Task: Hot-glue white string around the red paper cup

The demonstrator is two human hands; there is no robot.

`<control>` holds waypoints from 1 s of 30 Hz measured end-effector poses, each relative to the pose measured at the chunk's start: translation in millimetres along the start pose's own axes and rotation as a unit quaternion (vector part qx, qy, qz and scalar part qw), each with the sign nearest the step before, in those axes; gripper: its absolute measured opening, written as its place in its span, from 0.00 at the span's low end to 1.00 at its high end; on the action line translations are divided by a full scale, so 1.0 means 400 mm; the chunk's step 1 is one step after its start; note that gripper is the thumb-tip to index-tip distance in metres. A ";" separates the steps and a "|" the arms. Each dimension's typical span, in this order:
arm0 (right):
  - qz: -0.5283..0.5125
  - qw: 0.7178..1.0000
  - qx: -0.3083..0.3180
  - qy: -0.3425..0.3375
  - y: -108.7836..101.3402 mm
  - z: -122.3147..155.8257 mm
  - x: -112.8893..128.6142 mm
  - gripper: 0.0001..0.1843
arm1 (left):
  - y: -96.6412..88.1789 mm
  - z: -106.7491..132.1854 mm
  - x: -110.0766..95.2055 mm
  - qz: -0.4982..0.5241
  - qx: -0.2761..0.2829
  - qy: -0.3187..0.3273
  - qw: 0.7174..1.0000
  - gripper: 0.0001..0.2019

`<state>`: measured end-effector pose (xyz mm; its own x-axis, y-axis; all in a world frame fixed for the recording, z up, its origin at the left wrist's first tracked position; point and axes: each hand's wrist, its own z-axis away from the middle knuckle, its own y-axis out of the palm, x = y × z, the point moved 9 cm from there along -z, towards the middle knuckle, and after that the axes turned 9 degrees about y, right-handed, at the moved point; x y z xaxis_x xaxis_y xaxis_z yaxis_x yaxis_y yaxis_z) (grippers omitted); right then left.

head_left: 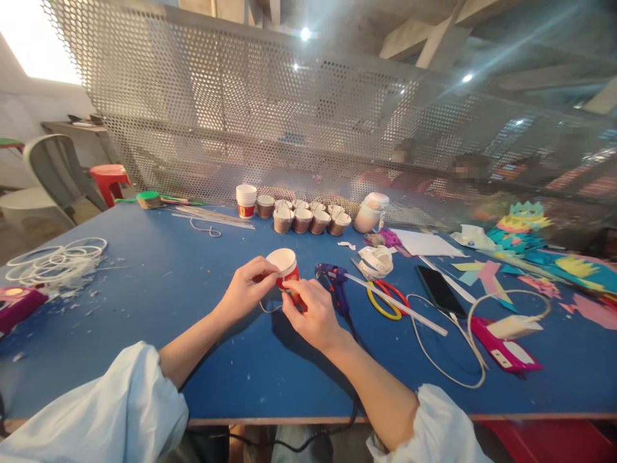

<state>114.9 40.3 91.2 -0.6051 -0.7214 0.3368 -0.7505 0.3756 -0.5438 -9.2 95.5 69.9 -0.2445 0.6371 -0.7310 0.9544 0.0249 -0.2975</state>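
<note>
A small red-and-white paper cup [282, 260] stands at the middle of the blue table [159, 308], its open mouth facing up. My left hand [248, 286] is closed at the cup's left side, fingers pinched against its wall. From the right, my right hand [311, 308] is pinched at the front of the cup, on a thin cord [270, 308] that hangs in a loop below it. The cord's upper part is hidden by my fingers. Just right of my hands lies a blue hot glue gun [337, 283] with a long clear glue stick [400, 305] in it.
Several wrapped cups [302, 220] and a stack of paper cups [246, 200] stand at the back. Scissors [385, 301], a tape roll [375, 262], a phone [439, 289] and a cable [424, 347] lie to the right. White cord coils [58, 260] lie left.
</note>
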 end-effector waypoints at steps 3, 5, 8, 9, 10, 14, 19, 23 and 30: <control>-0.001 0.999 -0.032 0.029 -0.018 -0.003 -0.015 0.03 | -0.002 0.002 0.008 0.006 -0.010 -0.016 1.000 0.08; -0.009 0.998 -0.045 0.051 -0.025 -0.006 -0.028 0.01 | 0.003 0.003 0.006 0.008 -0.003 -0.011 1.000 0.08; -0.021 0.996 -0.056 0.072 -0.026 -0.010 -0.045 0.02 | 0.011 0.007 0.000 0.006 0.009 0.002 1.000 0.08; -0.019 0.995 -0.058 0.076 -0.025 -0.011 -0.050 0.03 | 0.013 0.008 -0.001 0.002 0.011 0.005 1.000 0.08; -0.013 0.995 -0.059 0.081 -0.023 -0.011 -0.055 0.04 | 0.015 0.009 -0.001 -0.001 0.015 0.006 1.000 0.09; 0.020 0.996 -0.042 0.082 -0.011 -0.012 -0.065 0.03 | 0.022 0.012 -0.001 -0.009 0.026 0.007 1.000 0.09; 0.033 0.997 -0.041 0.061 -0.017 -0.015 -0.053 0.07 | 0.021 0.011 -0.004 -0.017 0.023 0.008 1.000 0.09; 0.033 0.996 -0.052 0.058 -0.024 -0.017 -0.049 0.07 | 0.023 0.010 -0.007 -0.018 0.027 0.008 0.999 0.08; 0.046 0.995 -0.050 0.069 -0.021 -0.017 -0.059 0.06 | 0.025 0.010 -0.019 -0.021 0.033 0.022 0.999 0.08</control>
<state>133.6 58.1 92.8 -0.6987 -0.5969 0.3945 -0.7081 0.4982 -0.5004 1.3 87.8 69.8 -0.2750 0.6698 -0.6897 0.9297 0.0025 -0.3683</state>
